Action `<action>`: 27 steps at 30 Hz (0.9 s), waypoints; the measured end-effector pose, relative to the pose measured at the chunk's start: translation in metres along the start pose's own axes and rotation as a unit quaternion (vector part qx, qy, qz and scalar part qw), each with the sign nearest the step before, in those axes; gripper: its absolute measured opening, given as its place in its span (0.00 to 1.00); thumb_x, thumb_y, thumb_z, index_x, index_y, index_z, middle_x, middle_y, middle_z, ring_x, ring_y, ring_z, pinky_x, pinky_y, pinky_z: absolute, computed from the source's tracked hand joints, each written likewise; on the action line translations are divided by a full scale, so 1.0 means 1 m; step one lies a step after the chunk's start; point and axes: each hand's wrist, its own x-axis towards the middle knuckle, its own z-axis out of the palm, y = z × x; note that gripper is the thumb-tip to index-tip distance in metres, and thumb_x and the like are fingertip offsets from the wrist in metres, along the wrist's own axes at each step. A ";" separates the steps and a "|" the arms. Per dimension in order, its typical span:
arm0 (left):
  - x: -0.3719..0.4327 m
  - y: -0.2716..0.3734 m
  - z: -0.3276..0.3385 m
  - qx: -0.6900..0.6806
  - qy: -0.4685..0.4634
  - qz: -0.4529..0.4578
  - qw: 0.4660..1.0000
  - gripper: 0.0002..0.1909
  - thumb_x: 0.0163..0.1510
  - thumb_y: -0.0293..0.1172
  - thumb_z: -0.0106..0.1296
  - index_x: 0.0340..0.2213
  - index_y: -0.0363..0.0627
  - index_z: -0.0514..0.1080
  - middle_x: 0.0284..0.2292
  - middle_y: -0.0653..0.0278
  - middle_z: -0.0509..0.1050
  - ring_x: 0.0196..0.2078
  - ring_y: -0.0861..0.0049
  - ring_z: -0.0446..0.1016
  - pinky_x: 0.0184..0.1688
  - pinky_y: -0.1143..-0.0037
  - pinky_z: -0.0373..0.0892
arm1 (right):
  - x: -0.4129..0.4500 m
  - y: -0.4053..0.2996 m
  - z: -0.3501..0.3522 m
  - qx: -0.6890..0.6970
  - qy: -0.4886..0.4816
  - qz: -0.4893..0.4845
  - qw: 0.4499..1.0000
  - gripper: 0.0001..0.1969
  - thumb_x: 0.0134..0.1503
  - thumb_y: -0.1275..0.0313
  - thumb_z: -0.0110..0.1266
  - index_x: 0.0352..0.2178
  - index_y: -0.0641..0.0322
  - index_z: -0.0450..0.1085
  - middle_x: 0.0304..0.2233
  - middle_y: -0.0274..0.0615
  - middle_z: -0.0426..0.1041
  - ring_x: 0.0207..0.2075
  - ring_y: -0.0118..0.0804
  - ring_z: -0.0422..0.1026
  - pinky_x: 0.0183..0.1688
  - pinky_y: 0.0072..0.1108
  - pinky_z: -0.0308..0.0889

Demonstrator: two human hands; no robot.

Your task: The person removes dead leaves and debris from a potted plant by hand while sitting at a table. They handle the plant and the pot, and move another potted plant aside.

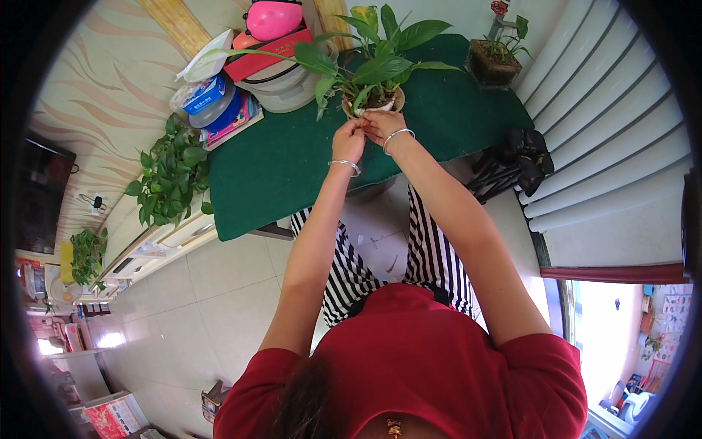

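A leafy potted plant (378, 68) stands on a table under a green cloth (274, 170). Its round pot (402, 101) has a pale rim, partly covered by my hands. My left hand (349, 141) is at the near side of the pot, its fingertips pinched together against those of the other hand. Just to the right, my right hand (385, 127) reaches the pot's front edge with bent fingers. Whether something small lies between the fingertips is too small to tell. Each wrist wears a silver bangle.
Left of the plant stand a white bucket (285, 90) with a red box (269, 55), and a blue tub (222, 112) on magazines. A smaller potted plant (493, 63) sits at the back right. Trailing greenery (173, 175) borders the table's left side; black folded legs (499, 170) stand by the right edge.
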 end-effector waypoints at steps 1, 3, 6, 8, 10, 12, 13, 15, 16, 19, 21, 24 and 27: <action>0.004 -0.005 -0.003 0.134 0.035 0.103 0.985 0.10 0.48 0.24 0.42 0.32 0.41 0.72 0.20 0.63 0.71 0.20 0.75 0.67 0.23 0.77 0.63 | 0.002 0.002 0.004 -0.001 -0.003 0.001 1.000 0.06 0.48 0.69 0.56 0.27 0.58 0.70 0.20 0.32 0.71 0.21 0.27 0.70 0.27 0.21 0.64; 0.007 -0.006 -0.002 0.262 0.065 0.201 0.942 0.11 0.46 0.25 0.42 0.31 0.43 0.73 0.23 0.56 0.74 0.24 0.64 0.73 0.28 0.70 0.68 | 0.010 0.006 0.003 0.024 0.001 -0.014 1.000 0.03 0.47 0.73 0.55 0.26 0.57 0.70 0.18 0.33 0.70 0.18 0.29 0.69 0.24 0.26 0.65; 0.001 0.009 0.006 0.384 0.042 0.155 0.909 0.11 0.46 0.25 0.41 0.30 0.45 0.72 0.26 0.57 0.75 0.30 0.62 0.73 0.36 0.70 0.68 | 0.023 0.014 -0.005 -0.033 -0.013 -0.084 0.996 0.06 0.48 0.72 0.54 0.28 0.61 0.72 0.21 0.34 0.73 0.19 0.30 0.71 0.21 0.21 0.67; 0.000 0.011 0.005 0.431 0.022 0.163 0.887 0.11 0.45 0.26 0.41 0.29 0.46 0.72 0.28 0.55 0.74 0.32 0.58 0.72 0.36 0.67 0.67 | 0.031 0.019 -0.006 -0.172 0.052 -0.134 0.975 0.09 0.45 0.70 0.54 0.27 0.64 0.73 0.22 0.41 0.74 0.22 0.34 0.73 0.25 0.24 0.68; 0.000 0.014 0.009 0.448 0.016 0.153 0.881 0.11 0.45 0.26 0.41 0.30 0.45 0.72 0.28 0.56 0.75 0.33 0.59 0.73 0.36 0.68 0.67 | 0.040 0.022 -0.011 -0.310 0.135 -0.176 0.924 0.16 0.40 0.64 0.55 0.25 0.69 0.74 0.26 0.52 0.74 0.26 0.40 0.75 0.32 0.25 0.69; 0.003 0.010 0.013 0.463 0.006 0.145 0.874 0.11 0.45 0.26 0.41 0.30 0.45 0.72 0.28 0.57 0.75 0.33 0.61 0.73 0.37 0.69 0.67 | 0.048 0.021 -0.022 -0.294 0.117 -0.174 0.933 0.14 0.42 0.65 0.55 0.25 0.68 0.74 0.25 0.50 0.75 0.25 0.39 0.75 0.31 0.24 0.69; 0.006 0.004 0.003 0.401 -0.005 0.192 0.896 0.10 0.46 0.25 0.41 0.29 0.43 0.72 0.25 0.58 0.75 0.28 0.64 0.73 0.31 0.70 0.67 | 0.045 0.019 -0.015 -0.278 0.085 -0.171 0.941 0.13 0.43 0.66 0.55 0.26 0.68 0.73 0.25 0.48 0.75 0.24 0.37 0.75 0.29 0.23 0.69; 0.010 -0.008 -0.017 0.340 -0.009 0.235 0.911 0.10 0.46 0.25 0.40 0.29 0.42 0.71 0.21 0.59 0.74 0.23 0.67 0.73 0.26 0.72 0.67 | 0.020 0.021 -0.004 -0.225 0.034 -0.128 0.965 0.10 0.46 0.69 0.53 0.28 0.65 0.72 0.24 0.43 0.74 0.23 0.32 0.73 0.26 0.20 0.69; 0.004 -0.010 -0.020 0.187 -0.013 0.137 0.973 0.10 0.47 0.25 0.39 0.28 0.41 0.71 0.18 0.62 0.71 0.18 0.73 0.68 0.20 0.76 0.63 | 0.005 0.017 -0.003 -0.170 -0.005 -0.086 0.982 0.06 0.49 0.72 0.52 0.29 0.63 0.70 0.24 0.38 0.73 0.21 0.28 0.72 0.23 0.17 0.68; -0.010 0.003 -0.015 -0.029 -0.015 0.024 0.999 0.10 0.50 0.25 0.37 0.26 0.41 0.70 0.13 0.70 0.61 0.10 0.87 0.54 0.10 0.85 0.48 | -0.008 0.001 -0.032 -0.148 -0.010 -0.162 0.976 0.05 0.53 0.74 0.48 0.32 0.62 0.68 0.25 0.37 0.73 0.23 0.24 0.71 0.24 0.15 0.67; -0.008 0.009 -0.013 -0.177 -0.044 -0.062 0.981 0.08 0.50 0.27 0.37 0.26 0.41 0.67 0.13 0.69 0.62 0.10 0.86 0.53 0.10 0.84 0.48 | 0.011 -0.010 -0.058 -0.089 0.020 -0.323 0.942 0.05 0.51 0.79 0.46 0.29 0.65 0.69 0.23 0.38 0.73 0.23 0.25 0.71 0.24 0.14 0.65; -0.010 0.015 -0.005 -0.261 -0.053 -0.090 0.960 0.06 0.50 0.28 0.37 0.22 0.44 0.63 0.13 0.71 0.59 0.10 0.86 0.52 0.11 0.84 0.47 | 0.018 -0.039 -0.061 -0.284 0.077 -0.445 0.846 0.09 0.50 0.77 0.50 0.35 0.59 0.71 0.25 0.39 0.72 0.25 0.32 0.71 0.29 0.22 0.66; -0.013 0.022 0.005 -0.322 -0.055 -0.111 0.939 0.07 0.51 0.31 0.39 0.20 0.47 0.60 0.13 0.72 0.57 0.11 0.86 0.53 0.12 0.83 0.48 | 0.014 -0.052 -0.054 -0.437 0.062 -0.498 0.747 0.11 0.49 0.74 0.51 0.36 0.53 0.71 0.30 0.41 0.72 0.29 0.39 0.72 0.32 0.27 0.67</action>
